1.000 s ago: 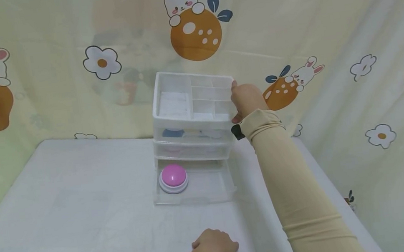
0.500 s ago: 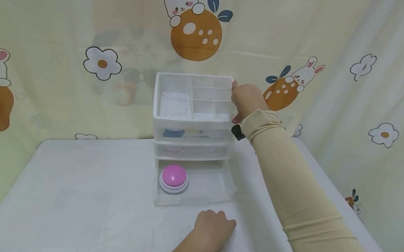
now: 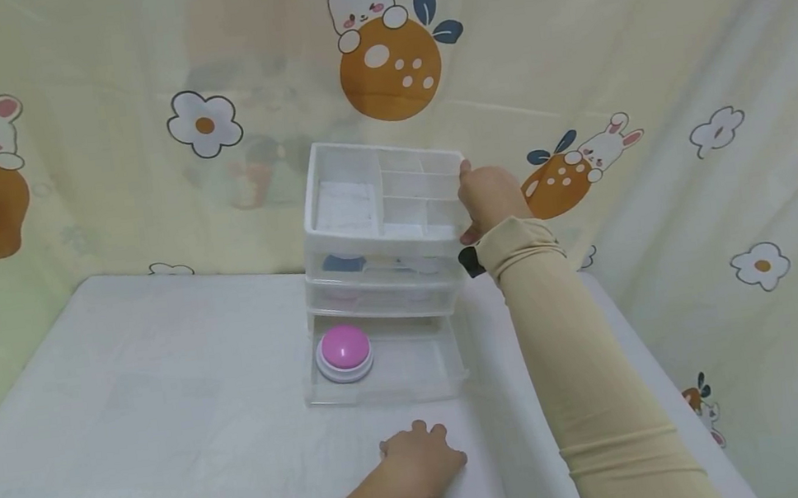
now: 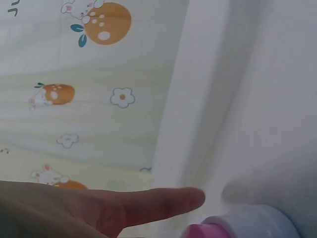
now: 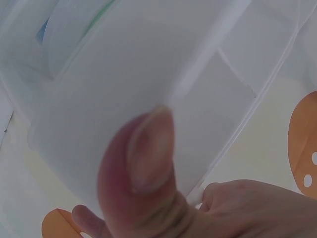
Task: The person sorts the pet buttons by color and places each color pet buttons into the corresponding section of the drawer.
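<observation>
A small white and clear plastic drawer organizer [image 3: 383, 238] stands toward the back. My right hand [image 3: 493, 197] grips its upper right side, the thumb [image 5: 148, 153] flat against the wall in the right wrist view. Its bottom drawer [image 3: 416, 363] is pulled out, with a pink-domed push button [image 3: 345, 347] on a white base at the left inside. In front of the drawer, my left hand [image 3: 421, 462] is held low over the table, fingers spread and slightly bent. Close by one finger in the left wrist view sits a pink-and-white round object [image 4: 252, 223], hidden in the head view.
A white cloth covers the table [image 3: 165, 411]. Behind and to the right hang pale curtains [image 3: 253, 34] printed with rabbits and flowers. The organizer's top tray [image 3: 348, 197] has several compartments, and something blue [image 3: 342, 262] shows through the upper drawer.
My left hand has moved forward toward the drawer, then slightly back, and its fingers have spread from a more curled shape. The right hand and organizer have stayed in place.
</observation>
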A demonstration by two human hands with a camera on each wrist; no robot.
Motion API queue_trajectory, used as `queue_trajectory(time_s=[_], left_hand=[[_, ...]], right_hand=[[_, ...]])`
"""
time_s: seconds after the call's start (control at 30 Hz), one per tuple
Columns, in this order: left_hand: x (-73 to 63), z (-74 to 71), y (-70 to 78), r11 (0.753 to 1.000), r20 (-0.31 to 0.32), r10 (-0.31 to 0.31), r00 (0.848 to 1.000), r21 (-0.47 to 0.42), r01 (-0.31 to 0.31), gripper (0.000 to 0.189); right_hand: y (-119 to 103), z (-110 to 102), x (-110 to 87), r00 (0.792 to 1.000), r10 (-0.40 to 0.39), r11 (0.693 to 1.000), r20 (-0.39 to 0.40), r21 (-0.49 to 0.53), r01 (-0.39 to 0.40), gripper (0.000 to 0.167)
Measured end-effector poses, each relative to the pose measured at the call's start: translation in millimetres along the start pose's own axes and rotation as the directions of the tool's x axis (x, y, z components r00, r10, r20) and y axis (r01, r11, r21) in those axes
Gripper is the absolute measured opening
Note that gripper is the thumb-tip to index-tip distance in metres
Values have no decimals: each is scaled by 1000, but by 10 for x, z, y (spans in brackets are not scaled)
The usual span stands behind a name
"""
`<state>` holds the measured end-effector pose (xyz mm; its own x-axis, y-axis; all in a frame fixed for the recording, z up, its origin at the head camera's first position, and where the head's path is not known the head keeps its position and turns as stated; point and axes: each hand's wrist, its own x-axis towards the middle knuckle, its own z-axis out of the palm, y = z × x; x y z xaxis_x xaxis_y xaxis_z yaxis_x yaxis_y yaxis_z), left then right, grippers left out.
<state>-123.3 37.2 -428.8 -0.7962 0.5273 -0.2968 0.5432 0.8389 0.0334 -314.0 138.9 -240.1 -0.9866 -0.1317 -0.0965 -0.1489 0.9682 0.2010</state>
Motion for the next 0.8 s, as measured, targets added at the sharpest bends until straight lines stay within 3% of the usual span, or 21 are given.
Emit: queue_trajectory(time_s=[0.13,0.3,0.5,0.8], left_hand=[[20,15,1,1000,-30,18,999,9,-18,31],[66,16,-42,995,-83,77,994,68,-72,33],[110,33,-74,992,-134,115,984,66,-107,32],[156,36,-84,990,-217,125,968,94,-107,28]], right_hand=[[14,5,14,1000,19,999,23,31,-20,104],[20,12,5,1000,15,1000,21,22,-15,103],[23,12,-3,1000,2,1000,11,-5,-2,103],[20,17,-17,1000,-2,1000,-13,5,2,102]])
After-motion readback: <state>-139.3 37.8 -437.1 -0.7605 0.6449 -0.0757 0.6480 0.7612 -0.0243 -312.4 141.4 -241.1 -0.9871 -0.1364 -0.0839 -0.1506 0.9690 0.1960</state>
